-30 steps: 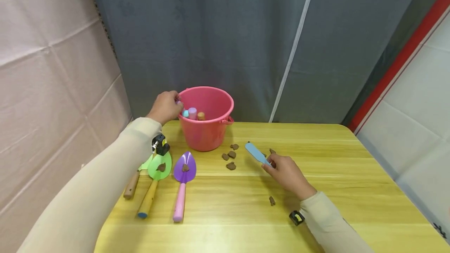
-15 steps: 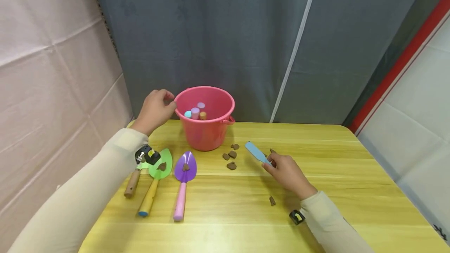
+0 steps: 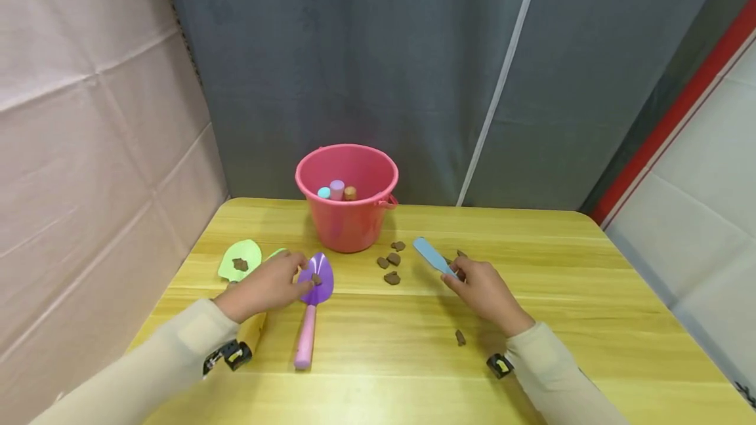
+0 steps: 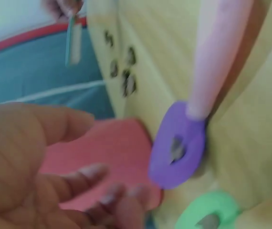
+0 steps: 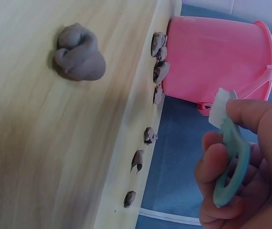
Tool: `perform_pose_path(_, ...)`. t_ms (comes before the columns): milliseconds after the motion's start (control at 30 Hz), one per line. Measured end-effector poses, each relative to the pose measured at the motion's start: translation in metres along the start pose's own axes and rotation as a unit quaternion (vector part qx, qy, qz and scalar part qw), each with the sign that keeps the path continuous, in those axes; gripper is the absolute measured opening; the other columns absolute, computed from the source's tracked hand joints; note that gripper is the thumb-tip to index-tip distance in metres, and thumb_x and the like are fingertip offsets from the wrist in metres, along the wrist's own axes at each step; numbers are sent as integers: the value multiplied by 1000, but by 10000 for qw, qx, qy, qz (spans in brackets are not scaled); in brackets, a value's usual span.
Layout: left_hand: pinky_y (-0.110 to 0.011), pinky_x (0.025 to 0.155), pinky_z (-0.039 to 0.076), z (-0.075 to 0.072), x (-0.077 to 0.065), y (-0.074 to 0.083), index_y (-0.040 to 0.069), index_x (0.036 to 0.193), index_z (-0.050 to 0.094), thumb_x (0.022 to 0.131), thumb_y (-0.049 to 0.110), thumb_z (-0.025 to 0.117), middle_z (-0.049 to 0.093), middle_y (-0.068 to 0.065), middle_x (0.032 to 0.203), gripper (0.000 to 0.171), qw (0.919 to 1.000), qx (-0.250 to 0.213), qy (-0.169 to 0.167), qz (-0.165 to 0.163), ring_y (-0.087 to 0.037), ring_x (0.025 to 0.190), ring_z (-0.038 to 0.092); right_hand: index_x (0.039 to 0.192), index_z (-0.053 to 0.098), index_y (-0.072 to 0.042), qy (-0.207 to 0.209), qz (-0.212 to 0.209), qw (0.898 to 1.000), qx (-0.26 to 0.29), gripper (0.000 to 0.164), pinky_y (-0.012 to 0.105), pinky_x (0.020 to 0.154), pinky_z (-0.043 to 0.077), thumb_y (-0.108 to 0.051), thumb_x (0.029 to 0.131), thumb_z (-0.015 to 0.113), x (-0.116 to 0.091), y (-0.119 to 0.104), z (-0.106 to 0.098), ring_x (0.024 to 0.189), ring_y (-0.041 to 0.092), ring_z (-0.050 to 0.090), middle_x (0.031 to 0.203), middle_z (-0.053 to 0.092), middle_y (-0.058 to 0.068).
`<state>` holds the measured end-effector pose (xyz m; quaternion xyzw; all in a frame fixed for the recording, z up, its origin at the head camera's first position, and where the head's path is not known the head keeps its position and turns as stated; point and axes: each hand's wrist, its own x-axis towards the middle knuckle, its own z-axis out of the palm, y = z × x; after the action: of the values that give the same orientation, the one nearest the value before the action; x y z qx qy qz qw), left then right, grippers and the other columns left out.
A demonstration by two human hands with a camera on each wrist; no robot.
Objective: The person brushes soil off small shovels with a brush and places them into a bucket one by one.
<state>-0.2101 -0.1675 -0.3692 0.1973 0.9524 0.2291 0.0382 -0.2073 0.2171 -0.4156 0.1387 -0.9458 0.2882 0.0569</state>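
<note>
My left hand point(image 3: 266, 284) hovers with loosely bent fingers by the blade of a purple trowel point(image 3: 321, 288), which has a pink handle and a brown clod on it. In the left wrist view this hand point(image 4: 36, 167) holds nothing. A second trowel, with a yellow handle point(image 3: 252, 330), is mostly hidden beneath the hand. Left of it lies a light green tool blade point(image 3: 251, 253) bearing a brown clod. My right hand point(image 3: 485, 294) pinches a small blue brush point(image 3: 432, 254); its pale, bristle-like edge shows in the right wrist view.
A pink bucket point(image 3: 348, 225) stands at the table's back, with coloured handle ends point(image 3: 336, 189) inside. Several brown clods point(image 3: 393, 259) lie between bucket and brush, and one point(image 3: 460, 338) nearer the front. A soft brown lump point(image 5: 81, 52) shows in the right wrist view.
My left hand has let go of a purple-ended handle in the bucket and moved down and forward to the trowels. My right hand keeps the brush in place.
</note>
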Motion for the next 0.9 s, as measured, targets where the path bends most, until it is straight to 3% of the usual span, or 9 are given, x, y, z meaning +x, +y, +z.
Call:
perform_pose_path(100, -38, 66, 47, 14, -10, 2, -1, 104, 61, 87, 26, 72, 61, -9, 87, 34, 9989, 41, -375, -267, -21, 78, 54, 92, 65, -9, 16, -38, 10000, 2, 15, 24, 45, 26, -23, 95, 68, 0, -1, 0, 48, 8, 31, 59, 43, -4)
perform_pose_path(200, -36, 57, 44, 27, -19, 4, 1, 98, 60, 86, 32, 74, 56, -5, 77, 36, 9968, 97, -518, -594, -20, 67, 52, 91, 64, -10, 24, -68, 10000, -17, 15, 24, 46, 26, -23, 95, 68, -1, -3, -1, 49, 8, 31, 59, 42, -4)
perform_pose_path(367, -33, 47, 36, 44, -29, 5, 11, 72, 52, 83, 36, 75, 50, -3, 63, 36, 9917, 398, -608, -1065, -18, 52, 47, 91, 64, -10, 24, -70, 10000, -14, 15, 24, 45, 27, -23, 94, 69, -1, -6, -2, 49, 9, 32, 60, 44, -3)
perform_pose_path(633, -34, 51, 42, 57, -34, 0, 11, 70, 52, 79, 18, 70, 52, -1, 61, 21, 9931, 251, -507, -1029, -17, 53, 52, 92, 65, -10, -7, -24, 10000, -22, 16, 24, 45, 26, -25, 94, 69, -1, -6, 0, 49, 8, 32, 60, 44, -4)
perform_pose_path(900, -31, 49, 46, 58, -36, -1, 4, 74, 53, 84, 5, 66, 53, -6, 59, 16, 9926, -173, -471, -1109, -17, 43, 55, 92, 65, -10, 44, -74, 10000, -13, 15, 24, 46, 26, -24, 94, 70, -2, -4, 1, 49, 8, 32, 60, 44, -4)
